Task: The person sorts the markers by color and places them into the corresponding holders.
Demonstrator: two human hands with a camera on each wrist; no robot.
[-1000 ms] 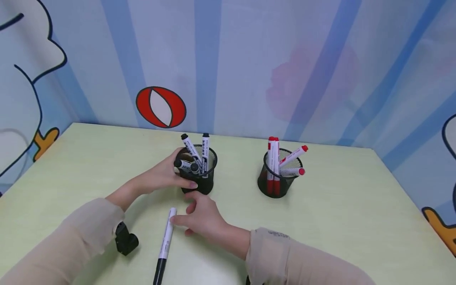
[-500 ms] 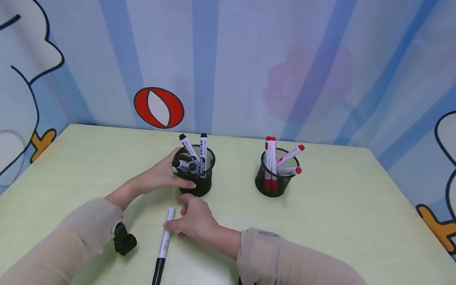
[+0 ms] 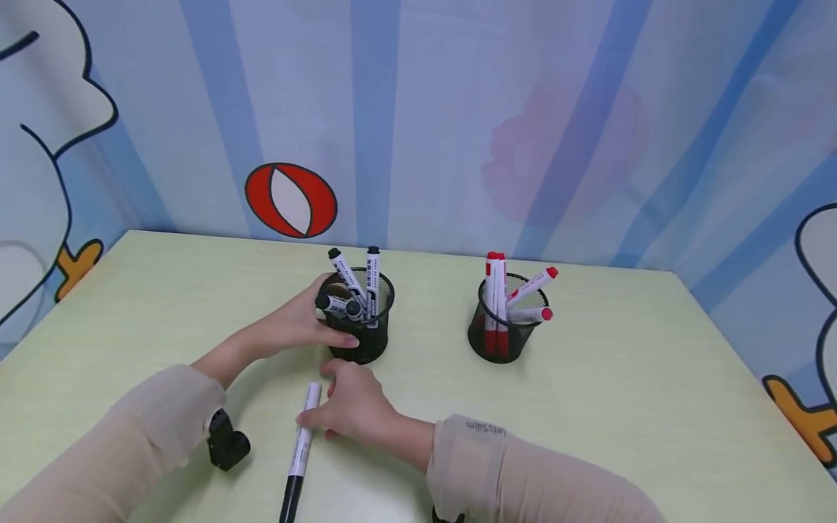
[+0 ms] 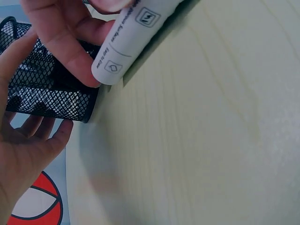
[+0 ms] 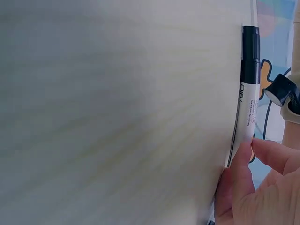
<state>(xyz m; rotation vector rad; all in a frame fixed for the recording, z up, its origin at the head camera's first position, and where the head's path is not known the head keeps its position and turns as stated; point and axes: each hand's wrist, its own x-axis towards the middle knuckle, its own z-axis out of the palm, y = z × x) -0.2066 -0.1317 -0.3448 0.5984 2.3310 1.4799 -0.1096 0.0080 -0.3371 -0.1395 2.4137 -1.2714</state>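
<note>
My left hand (image 3: 301,323) grips a black mesh pen cup (image 3: 369,345) from its left side, thumb across the front. Several black-capped whiteboard markers (image 3: 373,283) stand in that cup. In front of it lies a white marker (image 3: 302,450) with a black cap end toward me. My right hand (image 3: 360,403) pinches this marker near its white end, thumb and fingers on either side. The right wrist view shows the fingertips on the white barrel of the marker (image 5: 248,108). In the left wrist view the white end of the marker (image 4: 126,44) is close beside the mesh cup (image 4: 51,84).
To the right stands a second black mesh cup (image 3: 493,345) with several red-capped markers (image 3: 500,290). A black wrist camera (image 3: 227,443) hangs under the left sleeve. Behind the pale table (image 3: 621,378) rises a blue printed curtain (image 3: 438,131).
My right hand has moved slightly left and toward me along the marker, its thumb lower on the barrel. The left hand stays on the cup. The head view has shifted slightly.
</note>
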